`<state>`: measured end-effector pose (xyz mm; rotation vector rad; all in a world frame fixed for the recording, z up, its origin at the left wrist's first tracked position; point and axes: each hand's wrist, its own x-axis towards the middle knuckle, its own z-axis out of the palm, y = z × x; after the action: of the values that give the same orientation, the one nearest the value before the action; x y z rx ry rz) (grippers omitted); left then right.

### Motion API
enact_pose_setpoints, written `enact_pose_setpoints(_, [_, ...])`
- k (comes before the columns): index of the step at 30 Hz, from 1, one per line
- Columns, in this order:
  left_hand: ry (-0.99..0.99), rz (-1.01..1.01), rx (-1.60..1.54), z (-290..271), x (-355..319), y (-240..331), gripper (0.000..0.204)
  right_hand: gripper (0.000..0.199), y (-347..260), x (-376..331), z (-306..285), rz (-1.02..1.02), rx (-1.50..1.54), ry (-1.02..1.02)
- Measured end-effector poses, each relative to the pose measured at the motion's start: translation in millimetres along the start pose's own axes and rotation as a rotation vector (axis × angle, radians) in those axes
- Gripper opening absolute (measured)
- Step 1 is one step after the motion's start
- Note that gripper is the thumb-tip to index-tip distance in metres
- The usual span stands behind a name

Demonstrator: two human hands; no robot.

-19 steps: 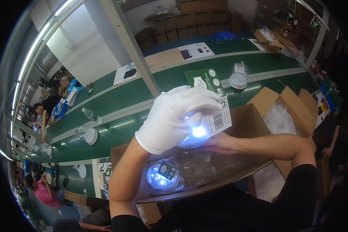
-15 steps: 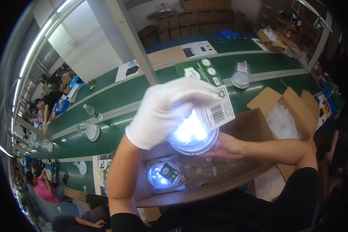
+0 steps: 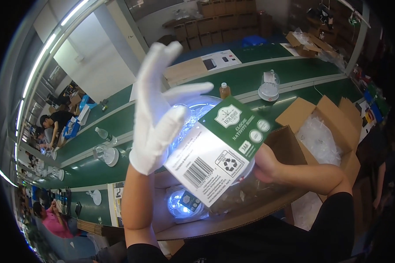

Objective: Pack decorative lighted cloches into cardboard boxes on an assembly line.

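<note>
Tilted in front of me is a lit clear dome ornament [image 3: 201, 107], glowing blue-white inside. A folded card tag [image 3: 221, 155], green on one part and white with a barcode on the other, covers much of it. My right hand [image 3: 267, 163], bare, grips the dome's base at its right side; its fingertips are hidden behind the tag. My left hand [image 3: 151, 116], in a white glove, is spread open at the dome's left, its thumb close to the dome; contact is unclear. Below, another lit dome [image 3: 180, 206] with a green tag lies in an open cardboard box [image 3: 272, 197].
At right stands an open carton [image 3: 344, 140] holding clear plastic bags [image 3: 318, 140]. On the green conveyor table are an unlit dome [image 3: 268, 90], a small amber bottle [image 3: 224, 90], a clear bottle [image 3: 104, 135] and another dome [image 3: 106, 155]. Several people work at far left.
My left hand has lifted off the dome's top and spread its fingers. The tag has swung toward me and now shows both coloured parts in front of the dome. My right hand stays on the base.
</note>
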<state>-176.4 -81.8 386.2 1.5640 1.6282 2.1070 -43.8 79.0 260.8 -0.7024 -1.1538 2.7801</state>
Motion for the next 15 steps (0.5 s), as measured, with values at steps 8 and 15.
enact_pose_setpoints(8, [-0.657,-0.329,-0.095,-37.1,33.1,0.1,0.051,0.061,-2.7,-21.7,6.8,0.230,-0.094,-0.181])
enact_pose_setpoints(15, [-0.708,-0.236,0.123,-20.5,86.5,-17.6,0.040,0.060,10.8,-25.5,0.8,0.235,-0.070,-0.205])
